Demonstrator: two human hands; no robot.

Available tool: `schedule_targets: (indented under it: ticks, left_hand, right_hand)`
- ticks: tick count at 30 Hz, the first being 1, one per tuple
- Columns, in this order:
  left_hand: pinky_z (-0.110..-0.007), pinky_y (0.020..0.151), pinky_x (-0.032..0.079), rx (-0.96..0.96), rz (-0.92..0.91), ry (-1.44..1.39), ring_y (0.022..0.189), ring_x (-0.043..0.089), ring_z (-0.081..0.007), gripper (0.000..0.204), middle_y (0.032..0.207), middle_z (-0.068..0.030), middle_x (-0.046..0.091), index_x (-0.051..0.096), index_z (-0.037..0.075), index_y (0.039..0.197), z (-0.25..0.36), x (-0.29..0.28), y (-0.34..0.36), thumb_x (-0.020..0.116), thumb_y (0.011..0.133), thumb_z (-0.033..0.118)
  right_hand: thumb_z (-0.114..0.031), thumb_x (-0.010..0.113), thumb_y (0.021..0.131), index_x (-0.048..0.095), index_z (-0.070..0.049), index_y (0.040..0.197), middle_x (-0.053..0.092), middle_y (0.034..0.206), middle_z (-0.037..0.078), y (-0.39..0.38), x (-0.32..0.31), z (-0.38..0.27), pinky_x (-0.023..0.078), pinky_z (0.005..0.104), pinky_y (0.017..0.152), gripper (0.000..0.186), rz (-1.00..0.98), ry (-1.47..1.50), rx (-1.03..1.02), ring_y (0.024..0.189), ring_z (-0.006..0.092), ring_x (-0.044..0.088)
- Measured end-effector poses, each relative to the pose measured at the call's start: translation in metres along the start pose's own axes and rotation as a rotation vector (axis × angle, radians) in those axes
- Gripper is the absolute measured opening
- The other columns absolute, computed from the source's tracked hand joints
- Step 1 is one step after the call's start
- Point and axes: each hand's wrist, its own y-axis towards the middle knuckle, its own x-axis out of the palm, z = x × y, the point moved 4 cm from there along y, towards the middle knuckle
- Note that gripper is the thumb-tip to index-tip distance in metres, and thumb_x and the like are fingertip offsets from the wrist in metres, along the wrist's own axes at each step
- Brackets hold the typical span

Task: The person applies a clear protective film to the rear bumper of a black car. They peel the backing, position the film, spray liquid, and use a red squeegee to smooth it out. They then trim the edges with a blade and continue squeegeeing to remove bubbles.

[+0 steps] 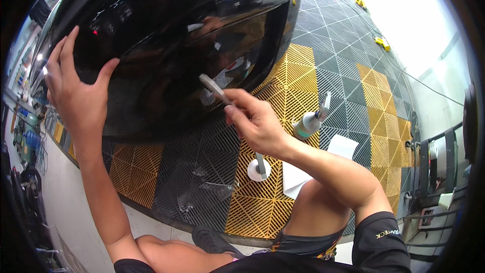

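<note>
My left hand (76, 81) rests against the left side of a glossy black car bumper (146, 71), fingers and thumb spread and holding nothing. In my right hand (257, 121) a slim, flat grey tool (214, 88) is pinched between thumb and fingers. Its blunt end points up and left, close to the dark panel; whether it touches the surface I cannot tell. The panel mirrors my hand and parts of the floor. Below and right of my right hand stands a spray bottle (307, 125) with a grey trigger head.
Black and yellow grid tiles (283, 212) cover the floor. Nearer me are a round white container (258, 170), white sheets (343, 146) and crumpled clear film (204, 187). A cable and a yellow item (382, 44) lie farther right, near a black rack (437, 162).
</note>
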Motion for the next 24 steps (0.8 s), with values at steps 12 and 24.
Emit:
schedule_targets:
  ticks: [12, 24]
  left_hand:
    - [-0.050, 0.110, 0.048, -0.021, 0.032, -0.095, 0.126, 0.059, -0.0294, 0.044, 0.136, -0.0092, 0.061, 0.066, 0.021, 0.138, 0.011, -0.027, 0.006, 0.075, 0.098, 0.037]
    - [-0.032, 0.077, 0.055, -0.135, -0.856, -1.534, 0.089, 0.069, -0.0187, 0.055, 0.111, -0.0129, 0.071, 0.063, -0.002, 0.141, 0.126, -0.036, -0.047, 0.059, 0.109, 0.042]
  right_hand:
    - [-0.002, 0.049, 0.106, 0.049, -0.002, 0.150, 0.059, 0.087, 0.003, 0.004, 0.018, -0.004, 0.048, 0.0258, 0.070, 0.043, -0.031, 0.002, -0.200, 0.075, 0.0088, 0.054]
    - [-0.001, 0.057, 0.103, 0.045, 0.001, 0.131, 0.068, 0.112, 0.024, -0.025, 0.051, -0.046, 0.056, 0.0412, 0.088, 0.030, -0.112, 0.195, -0.459, 0.105, 0.0346, 0.072]
